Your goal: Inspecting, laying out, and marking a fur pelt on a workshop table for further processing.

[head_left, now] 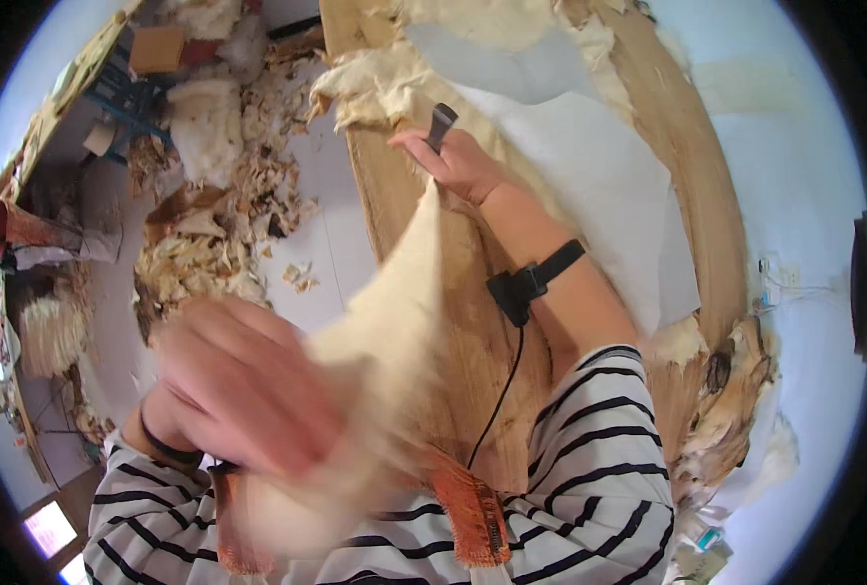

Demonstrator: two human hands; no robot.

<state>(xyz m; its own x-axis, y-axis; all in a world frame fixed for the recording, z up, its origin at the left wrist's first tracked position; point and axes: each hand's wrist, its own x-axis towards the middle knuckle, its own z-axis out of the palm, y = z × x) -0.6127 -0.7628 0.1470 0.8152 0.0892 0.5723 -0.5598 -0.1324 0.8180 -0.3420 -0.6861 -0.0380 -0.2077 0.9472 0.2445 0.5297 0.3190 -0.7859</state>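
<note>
My right hand (461,168) grips a dark metal hand tool (440,127), its flat end sticking up above my thumb, over the wooden board (396,224). A cream piece of hide (385,312) stretches from a narrow tip at the tool down toward my body. My left hand (248,380), low on the left and smeared by motion, has its fingers bent over the piece's lower part, which is also blurred. The exact edge of the tool against the hide is too small to make out.
More cream hides (365,88) and white sheets (589,185) lie on the board's top and right. Scraps (199,234) cover much of the floor at left, beside fleece (204,132), a cardboard box (155,51) and blue chair-like frame (121,107). Rough brown pieces (726,400) sit at lower right.
</note>
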